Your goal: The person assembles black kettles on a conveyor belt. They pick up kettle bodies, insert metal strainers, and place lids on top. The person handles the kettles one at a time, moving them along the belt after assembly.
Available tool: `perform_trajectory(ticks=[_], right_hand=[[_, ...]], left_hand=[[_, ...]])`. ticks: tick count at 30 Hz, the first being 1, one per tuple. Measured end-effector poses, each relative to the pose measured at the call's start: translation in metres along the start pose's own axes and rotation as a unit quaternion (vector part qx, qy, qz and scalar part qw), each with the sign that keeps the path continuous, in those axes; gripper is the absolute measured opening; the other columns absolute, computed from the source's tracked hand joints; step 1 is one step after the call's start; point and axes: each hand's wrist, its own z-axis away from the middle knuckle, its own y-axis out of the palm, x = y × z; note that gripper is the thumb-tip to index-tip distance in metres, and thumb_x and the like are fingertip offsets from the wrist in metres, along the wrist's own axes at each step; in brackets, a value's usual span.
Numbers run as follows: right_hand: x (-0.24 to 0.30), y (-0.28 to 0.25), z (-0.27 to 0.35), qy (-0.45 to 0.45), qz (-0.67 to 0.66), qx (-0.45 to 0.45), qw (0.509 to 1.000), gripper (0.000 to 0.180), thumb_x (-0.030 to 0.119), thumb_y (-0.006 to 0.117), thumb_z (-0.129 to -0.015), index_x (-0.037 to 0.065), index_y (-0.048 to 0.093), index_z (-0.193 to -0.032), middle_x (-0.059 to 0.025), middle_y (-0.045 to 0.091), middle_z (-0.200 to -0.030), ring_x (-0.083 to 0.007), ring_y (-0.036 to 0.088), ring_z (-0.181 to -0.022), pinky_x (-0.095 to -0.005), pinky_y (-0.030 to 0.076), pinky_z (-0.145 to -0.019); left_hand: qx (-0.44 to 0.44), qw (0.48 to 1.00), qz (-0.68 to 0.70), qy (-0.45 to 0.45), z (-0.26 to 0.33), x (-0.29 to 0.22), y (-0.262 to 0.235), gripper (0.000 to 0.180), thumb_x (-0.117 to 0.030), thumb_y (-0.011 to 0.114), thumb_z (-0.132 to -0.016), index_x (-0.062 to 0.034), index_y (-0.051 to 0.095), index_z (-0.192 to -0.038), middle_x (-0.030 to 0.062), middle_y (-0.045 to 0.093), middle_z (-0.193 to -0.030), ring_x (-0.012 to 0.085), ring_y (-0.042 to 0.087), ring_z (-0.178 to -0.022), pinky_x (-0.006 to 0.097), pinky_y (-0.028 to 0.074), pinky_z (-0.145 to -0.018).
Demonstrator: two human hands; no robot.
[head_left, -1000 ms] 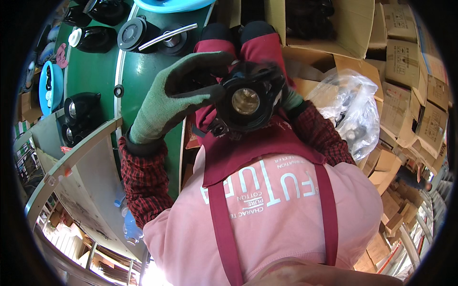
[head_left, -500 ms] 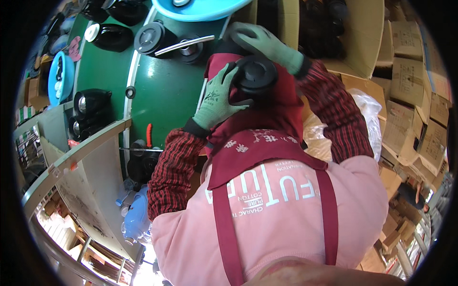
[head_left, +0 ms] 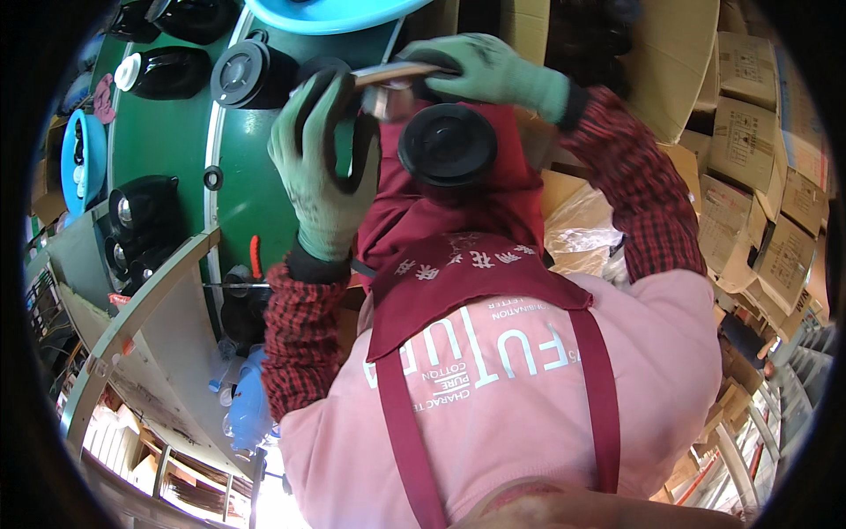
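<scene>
Looks like a small factory or assembly workshop: round green metal work surface (head_left: 176, 141) loaded with identical black plastic parts (head_left: 141, 220), stacked brown cardboard boxes (head_left: 749, 132) alongside, worker in apron.

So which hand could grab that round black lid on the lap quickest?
Probably the right hand: it is just above the round black lid, though it pinches a metal bar. The left hand sits off to the side, wrapped around a black ring.

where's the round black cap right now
In the head view the round black cap sits upper centre over the dark red apron, just below the right hand.
</scene>
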Motion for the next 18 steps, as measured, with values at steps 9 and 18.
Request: perform_trajectory(ticks=[9, 18], right_hand=[[-0.027, 0.011, 0.067, -0.103, 0.140, -0.040, 0.984, 0.040, 0.034, 0.067, -0.086, 0.024, 0.065, -0.124, -0.0042, 0.065, -0.104, -0.0257, 0.066, -0.098, -0.0424, 0.052, -0.084], [-0.019, 0.030, 0.068, -0.082, 0.169, -0.046, 0.981, 0.068, 0.025, 0.071, -0.078, 0.019, 0.057, -0.144, -0.0083, 0.060, -0.118, -0.0297, 0.059, -0.107, -0.0434, 0.047, -0.097]], left_hand=[[0.330, 0.941, -0.042, -0.060, -0.016, -0.039, 0.045, 0.034, -0.034, 0.059, -0.100, -0.0095, 0.066, -0.122, 0.0144, 0.068, -0.099, 0.0358, 0.068, -0.087, 0.046, 0.055, -0.075], [0.301, 0.950, -0.045, -0.067, -0.005, -0.037, 0.040, 0.040, -0.033, 0.062, -0.097, -0.0111, 0.062, -0.131, 0.0146, 0.067, -0.109, 0.0344, 0.070, -0.091, 0.044, 0.056, -0.076]])
